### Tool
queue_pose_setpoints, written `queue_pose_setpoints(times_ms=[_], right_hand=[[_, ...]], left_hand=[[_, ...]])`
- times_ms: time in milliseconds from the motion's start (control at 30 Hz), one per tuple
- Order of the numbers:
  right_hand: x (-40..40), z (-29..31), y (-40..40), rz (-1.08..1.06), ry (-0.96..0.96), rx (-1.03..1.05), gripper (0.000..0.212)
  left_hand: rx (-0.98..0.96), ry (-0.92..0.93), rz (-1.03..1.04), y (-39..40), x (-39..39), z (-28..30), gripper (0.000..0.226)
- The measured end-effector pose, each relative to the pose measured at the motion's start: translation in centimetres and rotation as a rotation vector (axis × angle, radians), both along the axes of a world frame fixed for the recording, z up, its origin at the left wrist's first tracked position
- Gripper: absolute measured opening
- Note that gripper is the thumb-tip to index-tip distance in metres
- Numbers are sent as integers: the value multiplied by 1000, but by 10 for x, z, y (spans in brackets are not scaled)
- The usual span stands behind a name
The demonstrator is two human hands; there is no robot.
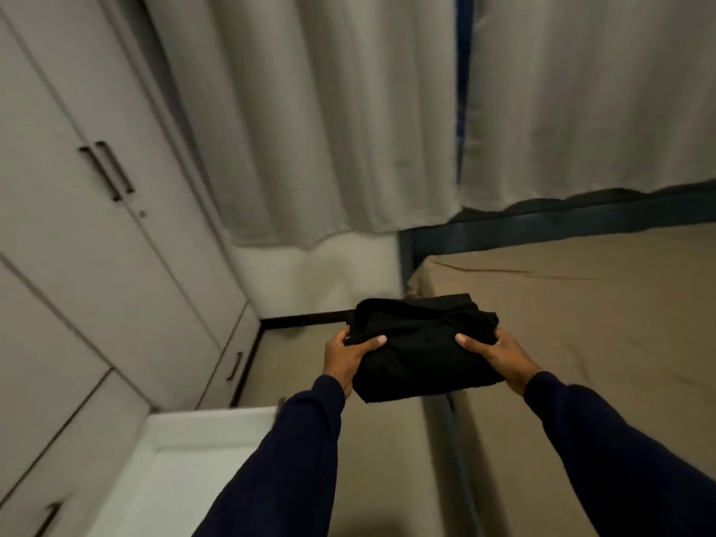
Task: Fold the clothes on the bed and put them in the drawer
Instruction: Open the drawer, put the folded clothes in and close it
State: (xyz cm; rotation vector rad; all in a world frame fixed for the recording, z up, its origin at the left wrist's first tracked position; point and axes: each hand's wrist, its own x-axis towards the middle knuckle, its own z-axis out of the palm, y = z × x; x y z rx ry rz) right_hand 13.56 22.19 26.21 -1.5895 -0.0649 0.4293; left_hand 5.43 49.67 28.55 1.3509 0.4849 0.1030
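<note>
Step in hand: we judge this to be the carry from bed to drawer; the folding looks done.
Hands: our left hand grips the left end of the folded black garment, thumb on top and fingers beneath; our right hand grips the right end the same way.
Garment: held in the air between the two hands, above the bed's near corner and the strip of floor; its top layer bulges and its far corner sticks out loose.
Doing it well: we should keep both thumbs pressing so the layers do not slide apart; swing left and down, keeping the bundle level; lower it flat, not drop it.
Drawer: the open white drawer sits low on the left, under our left sleeve; what lies inside is washed out by glare, so we cannot tell.
Edges: the bed edge runs just below the bundle; the drawer's front rim must be cleared on the way in.
Open room: floor between bed and wardrobe is narrow; the curtain hangs well apart.
</note>
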Motion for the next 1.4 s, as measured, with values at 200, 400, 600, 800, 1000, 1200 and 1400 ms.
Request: queue_pose_setpoints(times_ms=[200,400,600,800,1000,1200,1400], right_hand=[[-42,8,214,333,0,-65,71],[-105,5,380,625,-26,-162,64],[-197,-51,515,986,-20,-303,51],[-279,-172,593,1322,-42,-481,51],[-329,-325,615,1478,-87,-641,45],[-357,-449,619,1599,-181,-809,42],[-362,-493,612,1703,-334,-988,42]], left_hand=[[-31,27,264,190,-128,5,89],[-96,63,522,295,-267,-11,56],[-142,243,877,334,-409,-78,48],[-90,572,1136,323,-501,-223,57],[25,794,1145,300,-523,-340,26],[4,993,1097,282,-523,-446,39],[-102,1131,1137,264,-514,-496,48]])
